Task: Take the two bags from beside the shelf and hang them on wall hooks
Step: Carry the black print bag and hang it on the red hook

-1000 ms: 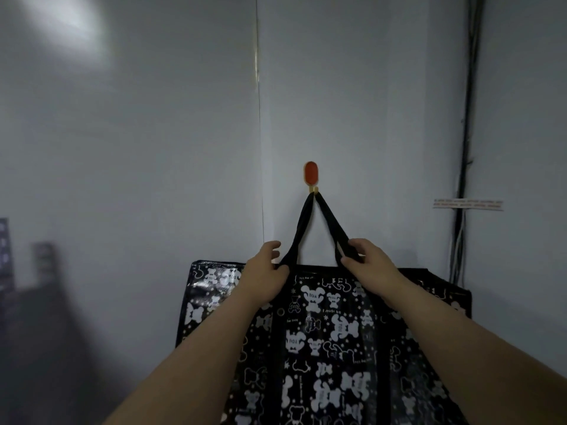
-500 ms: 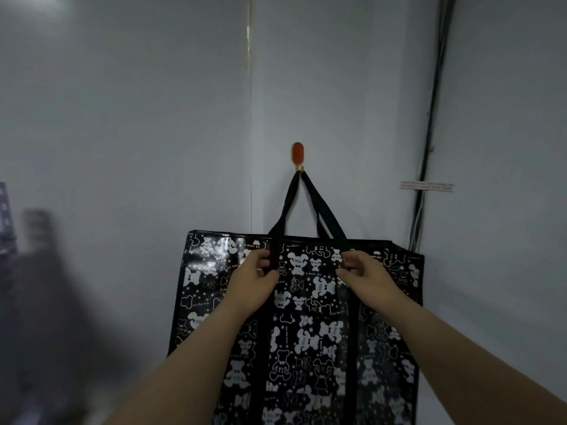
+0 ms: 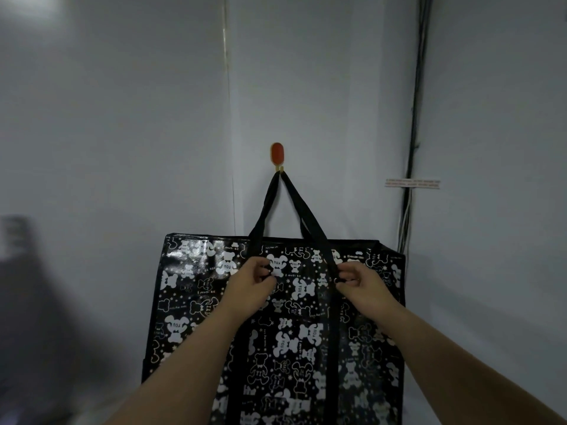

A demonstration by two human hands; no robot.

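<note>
Both hands slid down the straps [image 3: 307,210]: left hand [image 3: 250,288] and right hand [image 3: 365,286] now pinch them on the bag [image 3: 302,348] front, below its top edge.

Only 1 cam, head-worn, facing the wall [image 3: 322,87] straight on, close up. Orange hook [image 3: 276,154] sits a bit above frame centre; corner seam [image 3: 229,118] just left of it, cables [image 3: 416,118] well right.

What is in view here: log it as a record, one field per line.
hook: red-orange, fixed on the wall
bag: black with white bear print, hanging against the wall
straps: looped over the hook, pulled straight
left hand: pinches the left strap on the bag's front
right hand: pinches the right strap
right side: dark cables, a label strip
</note>
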